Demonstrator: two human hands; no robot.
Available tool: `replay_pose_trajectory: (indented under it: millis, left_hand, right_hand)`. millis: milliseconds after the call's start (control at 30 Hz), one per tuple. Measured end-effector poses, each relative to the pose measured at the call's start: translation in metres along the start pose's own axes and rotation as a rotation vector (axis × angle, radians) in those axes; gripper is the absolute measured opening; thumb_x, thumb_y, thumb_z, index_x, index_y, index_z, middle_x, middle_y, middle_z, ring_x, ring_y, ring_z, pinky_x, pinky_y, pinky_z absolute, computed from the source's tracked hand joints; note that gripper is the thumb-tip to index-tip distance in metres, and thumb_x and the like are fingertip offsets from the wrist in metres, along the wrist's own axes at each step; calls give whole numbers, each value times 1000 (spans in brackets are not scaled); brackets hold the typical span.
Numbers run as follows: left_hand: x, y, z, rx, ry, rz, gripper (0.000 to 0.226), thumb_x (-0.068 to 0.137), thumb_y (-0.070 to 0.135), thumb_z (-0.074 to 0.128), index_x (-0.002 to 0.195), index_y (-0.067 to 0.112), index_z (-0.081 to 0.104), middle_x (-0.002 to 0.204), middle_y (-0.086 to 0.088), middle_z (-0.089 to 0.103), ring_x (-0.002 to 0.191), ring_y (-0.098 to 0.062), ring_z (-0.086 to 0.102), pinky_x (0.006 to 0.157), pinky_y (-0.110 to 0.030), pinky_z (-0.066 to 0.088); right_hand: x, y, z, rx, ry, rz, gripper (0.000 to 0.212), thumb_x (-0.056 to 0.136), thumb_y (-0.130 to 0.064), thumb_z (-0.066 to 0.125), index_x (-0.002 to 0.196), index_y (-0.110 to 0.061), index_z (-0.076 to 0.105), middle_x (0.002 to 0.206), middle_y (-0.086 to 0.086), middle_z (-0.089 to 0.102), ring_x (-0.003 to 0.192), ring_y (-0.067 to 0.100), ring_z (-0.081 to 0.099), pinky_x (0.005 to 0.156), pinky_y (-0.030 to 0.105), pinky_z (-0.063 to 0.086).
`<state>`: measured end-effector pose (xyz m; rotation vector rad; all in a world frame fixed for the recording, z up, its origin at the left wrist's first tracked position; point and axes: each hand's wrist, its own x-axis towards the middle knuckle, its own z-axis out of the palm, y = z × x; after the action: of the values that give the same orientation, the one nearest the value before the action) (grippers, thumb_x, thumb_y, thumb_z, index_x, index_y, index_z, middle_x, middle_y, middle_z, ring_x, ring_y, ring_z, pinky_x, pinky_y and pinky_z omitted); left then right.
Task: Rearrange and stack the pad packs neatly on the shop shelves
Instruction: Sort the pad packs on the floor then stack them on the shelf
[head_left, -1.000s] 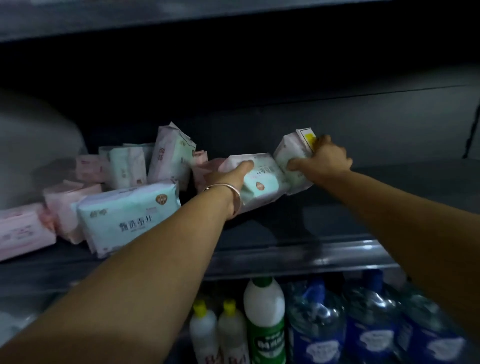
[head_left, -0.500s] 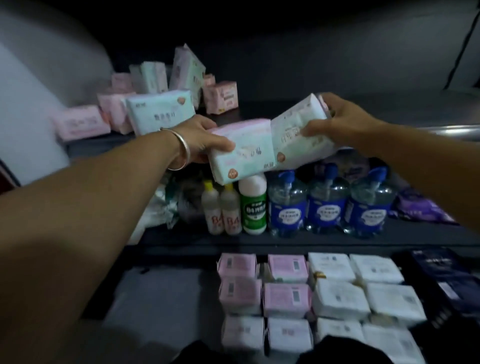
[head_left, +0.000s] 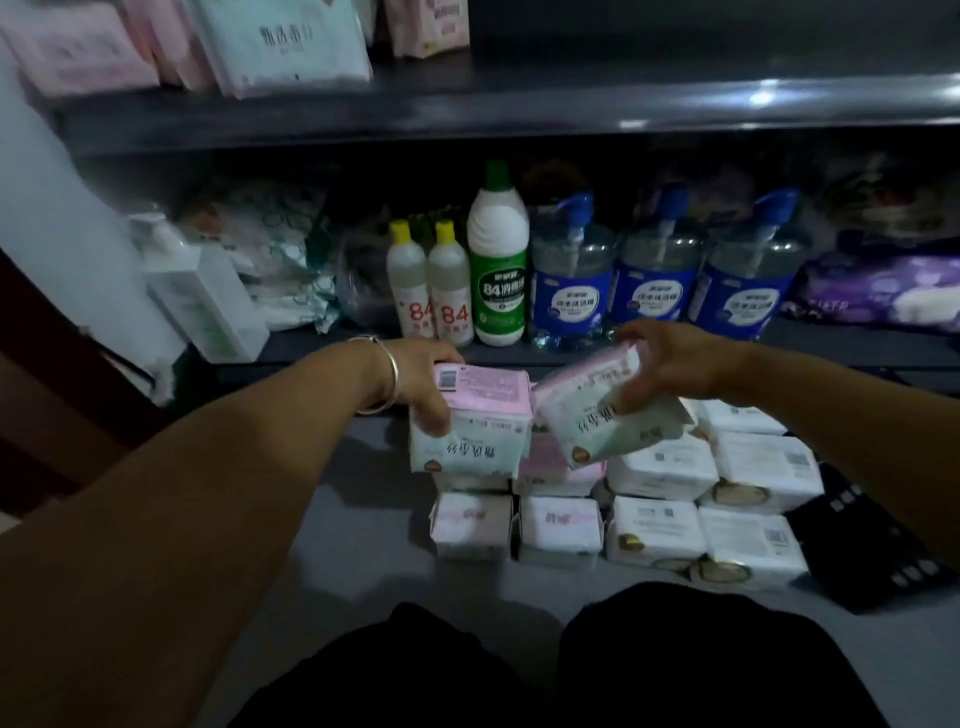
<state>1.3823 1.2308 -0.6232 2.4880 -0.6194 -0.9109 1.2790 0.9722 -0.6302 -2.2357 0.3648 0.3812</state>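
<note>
My left hand (head_left: 423, 382), with a bangle on its wrist, grips a mint-and-pink pad pack (head_left: 475, 423) set on top of the back left of the packs on the bottom shelf (head_left: 363, 519). My right hand (head_left: 670, 366) holds a second mint-and-pink pad pack (head_left: 597, 415), tilted, just above the pink packs (head_left: 558, 527). White packs (head_left: 727, 499) lie in rows to the right. More pad packs (head_left: 280, 44) stand on the top shelf (head_left: 519, 104) at upper left.
The middle shelf holds two small yellow-capped bottles (head_left: 431, 286), a green-labelled white bottle (head_left: 497, 265), three blue pump bottles (head_left: 660, 275), a white pump bottle (head_left: 202, 296) and a purple pack (head_left: 883, 291). Dark packs (head_left: 862, 540) lie at the bottom shelf's right. My dark-clothed knees (head_left: 571, 670) are below.
Both hands took a pad pack each off the top shelf and carried them down to the bottom shelf. The left pack now sits on the stacked packs; the view has dropped with them.
</note>
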Motion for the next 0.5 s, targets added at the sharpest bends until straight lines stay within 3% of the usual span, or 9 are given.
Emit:
replay_pose_trajectory:
  millis: [67, 167, 300, 500]
  left_hand:
    - [9, -16, 16, 0, -25, -25, 68, 59, -1, 80, 117, 21, 53, 99, 2, 65, 94, -21, 62, 81, -31, 54]
    - [21, -35, 42, 37, 1, -27, 75, 59, 2, 82, 123, 23, 50, 108, 1, 60, 96, -21, 60, 84, -32, 54]
    - [37, -57, 79, 214, 70, -49, 77, 62, 11, 80, 128, 25, 43, 122, -5, 40, 104, -24, 51, 89, -33, 50]
    - [53, -84, 123, 198, 148, -88, 70, 62, 2, 78, 118, 23, 43, 120, -7, 31, 93, -23, 45, 85, -31, 49]
  right_hand:
    - [2, 14, 16, -62, -44, 29, 74, 66, -5, 80, 130, -10, 44, 117, 12, 57, 101, 29, 59, 85, 42, 54]
    - [5, 31, 43, -129, -45, 33, 63, 67, -3, 79, 121, -11, 47, 110, 10, 58, 98, 28, 58, 83, 41, 54]
    - [11, 51, 77, -248, -30, -14, 60, 68, -14, 82, 115, -19, 45, 109, 3, 54, 95, 20, 54, 69, 22, 46]
    - [18, 85, 125, -320, 42, -61, 58, 71, -10, 77, 117, -13, 42, 118, 5, 49, 96, 15, 46, 69, 16, 41]
